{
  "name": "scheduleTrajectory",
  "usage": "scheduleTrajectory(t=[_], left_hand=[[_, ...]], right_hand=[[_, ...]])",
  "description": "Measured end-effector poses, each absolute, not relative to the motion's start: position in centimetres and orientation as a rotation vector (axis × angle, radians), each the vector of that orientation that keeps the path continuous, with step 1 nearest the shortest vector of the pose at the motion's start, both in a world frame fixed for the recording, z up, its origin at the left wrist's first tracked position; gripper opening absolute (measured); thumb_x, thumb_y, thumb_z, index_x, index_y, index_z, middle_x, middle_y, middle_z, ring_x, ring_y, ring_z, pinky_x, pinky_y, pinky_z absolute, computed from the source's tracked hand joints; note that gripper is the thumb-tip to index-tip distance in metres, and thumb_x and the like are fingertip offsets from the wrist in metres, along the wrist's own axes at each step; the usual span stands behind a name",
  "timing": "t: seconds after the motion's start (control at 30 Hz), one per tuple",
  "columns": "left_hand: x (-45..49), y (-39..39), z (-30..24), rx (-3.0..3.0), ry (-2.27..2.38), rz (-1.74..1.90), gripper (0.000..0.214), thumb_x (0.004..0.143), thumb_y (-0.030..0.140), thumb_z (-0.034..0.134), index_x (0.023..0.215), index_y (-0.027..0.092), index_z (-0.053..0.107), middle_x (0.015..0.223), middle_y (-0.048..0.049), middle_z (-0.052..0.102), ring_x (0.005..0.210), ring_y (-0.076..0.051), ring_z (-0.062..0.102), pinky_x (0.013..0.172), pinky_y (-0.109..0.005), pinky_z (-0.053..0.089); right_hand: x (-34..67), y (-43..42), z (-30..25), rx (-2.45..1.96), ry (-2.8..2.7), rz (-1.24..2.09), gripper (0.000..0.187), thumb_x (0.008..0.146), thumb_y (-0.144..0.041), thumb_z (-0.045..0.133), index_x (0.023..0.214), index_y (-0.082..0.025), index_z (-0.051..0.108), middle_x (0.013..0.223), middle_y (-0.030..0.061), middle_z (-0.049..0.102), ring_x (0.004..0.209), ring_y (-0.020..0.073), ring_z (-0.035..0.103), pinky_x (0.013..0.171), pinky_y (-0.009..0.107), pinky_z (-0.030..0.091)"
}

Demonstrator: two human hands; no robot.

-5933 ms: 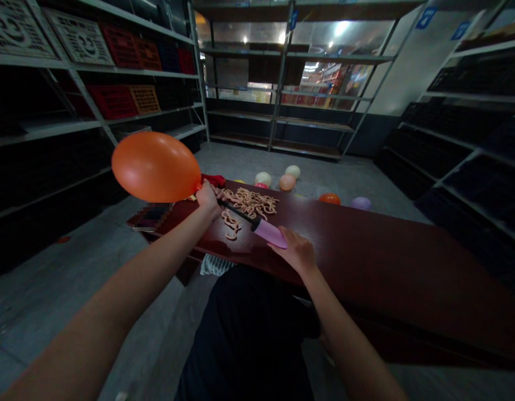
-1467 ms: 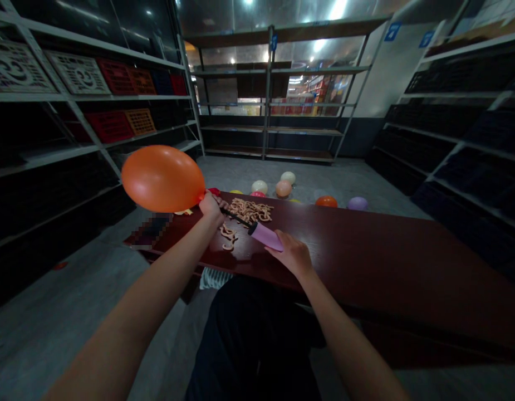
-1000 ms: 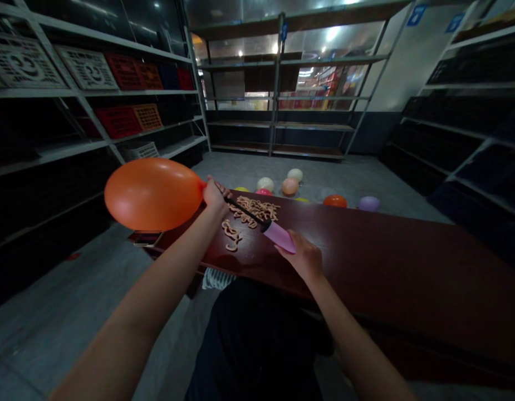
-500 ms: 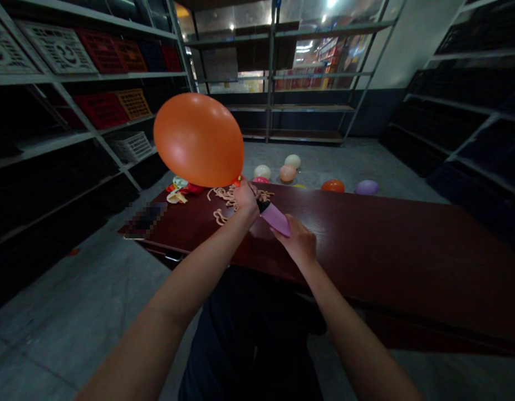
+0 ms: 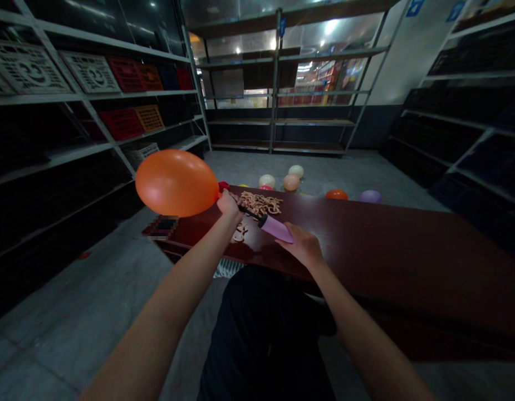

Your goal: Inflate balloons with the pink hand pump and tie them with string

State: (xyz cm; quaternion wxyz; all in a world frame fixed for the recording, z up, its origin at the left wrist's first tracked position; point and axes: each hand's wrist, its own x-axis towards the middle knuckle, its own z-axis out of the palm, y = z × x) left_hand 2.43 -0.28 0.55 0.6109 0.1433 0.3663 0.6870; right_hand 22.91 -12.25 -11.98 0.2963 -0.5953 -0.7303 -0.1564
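Note:
My left hand (image 5: 229, 204) pinches the neck of an inflated orange balloon (image 5: 176, 182) onto the black nozzle of a pink hand pump (image 5: 276, 228). The balloon sticks out to the left, over the end of a dark red-brown table (image 5: 386, 256). My right hand (image 5: 304, 248) is wrapped round the pump's pink barrel, just above the tabletop. A heap of limp pale-orange balloons (image 5: 261, 204) lies on the table just behind the pump.
Several inflated balloons (image 5: 291, 181) lie on the grey floor beyond the table. Metal shelving (image 5: 94, 94) with plastic crates lines the left side, dark shelving the right and the back. A small blurred object (image 5: 164, 226) rests on the table's left end.
The balloon stood up above my left hand half a second ago; now it lies out to the left again. The pump rod shows longer between my hands than half a second ago.

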Motion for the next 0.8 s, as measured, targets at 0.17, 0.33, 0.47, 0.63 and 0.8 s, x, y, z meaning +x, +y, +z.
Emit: scheduleTrajectory(t=[0.17, 0.33, 0.47, 0.63, 0.8], left_hand=[[-1.7, 1.0, 2.9, 0.306, 0.858, 1.712, 0.041, 0.096, 0.013, 0.045, 0.061, 0.022, 0.025, 0.045, 0.0078, 0.025, 0.034, -0.007, 0.023, 0.039, -0.021, 0.021], [-3.0, 2.0, 3.7, 0.309, 0.824, 1.688, 0.043, 0.098, 0.014, 0.041, 0.060, 0.022, 0.025, 0.043, 0.0070, 0.022, 0.032, -0.008, 0.021, 0.037, -0.022, 0.019], [-1.4, 2.6, 3.6, 0.310, 0.783, 1.711, 0.050, 0.105, 0.028, 0.045, 0.060, 0.022, 0.025, 0.045, 0.0071, 0.024, 0.033, -0.007, 0.024, 0.038, -0.022, 0.021], [2.1, 3.1, 3.3, 0.310, 0.794, 1.663, 0.052, 0.108, 0.036, 0.045, 0.061, 0.022, 0.028, 0.044, 0.0073, 0.025, 0.033, -0.007, 0.024, 0.038, -0.022, 0.021], [6.9, 2.2, 1.2, 0.350, 0.785, 1.560, 0.050, 0.108, 0.032, 0.043, 0.062, 0.022, 0.028, 0.043, 0.0072, 0.025, 0.032, -0.007, 0.024, 0.037, -0.022, 0.019]], right_hand=[[23.0, -12.1, -12.2, -1.529, -1.964, -0.407, 0.049, 0.091, -0.049, 0.073, 0.130, -0.019, 0.066, 0.113, 0.0094, 0.079, 0.092, 0.0225, 0.076, 0.076, 0.030, 0.052], [23.0, -12.1, -12.2, -1.510, -1.950, -0.432, 0.048, 0.092, -0.048, 0.072, 0.130, -0.019, 0.067, 0.112, 0.0096, 0.079, 0.090, 0.0223, 0.076, 0.076, 0.030, 0.053], [23.3, -11.9, -12.4, -1.524, -1.866, -0.483, 0.046, 0.094, -0.051, 0.068, 0.127, -0.018, 0.069, 0.108, 0.0111, 0.080, 0.087, 0.0235, 0.075, 0.074, 0.031, 0.053], [23.6, -11.6, -12.5, -1.545, -1.801, -0.500, 0.045, 0.096, -0.051, 0.065, 0.125, -0.018, 0.070, 0.104, 0.0101, 0.079, 0.082, 0.0228, 0.074, 0.071, 0.031, 0.050], [23.6, -11.5, -12.6, -1.610, -1.755, -0.503, 0.047, 0.097, -0.054, 0.061, 0.125, -0.017, 0.069, 0.100, 0.0103, 0.079, 0.080, 0.0230, 0.073, 0.068, 0.031, 0.047]])
